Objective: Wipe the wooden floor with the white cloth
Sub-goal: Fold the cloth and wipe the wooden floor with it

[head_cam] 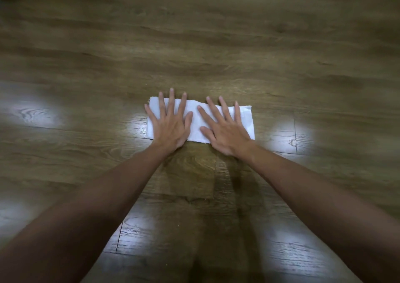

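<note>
Cloth (195, 122), white and folded into a long flat rectangle, lies on the wooden floor (194, 45) straight ahead of the person, its long side running left to right. Both hands lie palm-down on it with fingers straight and spread, gripping nothing. The left hand (171, 123) covers the cloth's left half, its fingertips reaching just past the far edge onto the boards. The right hand (225, 129) covers the right half, turned slightly inward, with its heel off the near edge and apparently on the floor, though the blur makes that hard to confirm. A strip of cloth shows between the two thumbs. Bare forearms stretch out from the bottom corners. Glossy brown planks surround the cloth, carrying several pale patches of reflected light and a few tiny light specks near the arms.
</note>
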